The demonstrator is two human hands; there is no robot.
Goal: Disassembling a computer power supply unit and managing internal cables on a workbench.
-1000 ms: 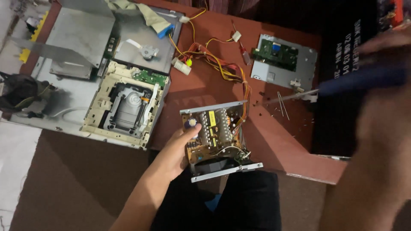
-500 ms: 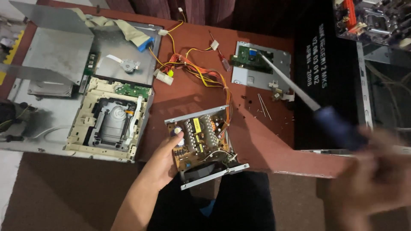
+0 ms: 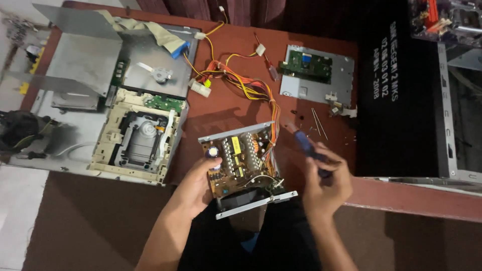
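An open power supply unit (image 3: 246, 168) with a brown circuit board and a grey metal frame sits at the front edge of the reddish table (image 3: 226, 108). My left hand (image 3: 193, 188) grips its left side. My right hand (image 3: 326, 183) is closed around a blue-handled screwdriver (image 3: 306, 148), just right of the unit, with the tip pointing toward its upper right corner. A bundle of orange, yellow and red wires (image 3: 241, 85) runs from the unit across the table.
A beige optical drive with its cover off (image 3: 138, 143) lies to the left, with grey metal covers (image 3: 90, 65) behind it. A green circuit board on a metal plate (image 3: 314, 73) rests further back. A black computer case (image 3: 401, 90) stands at right. Loose screws and thin pins (image 3: 317, 123) lie nearby.
My right hand has brought the screwdriver down from high at the right to just beside the power supply. My left hand has kept its grip on the unit.
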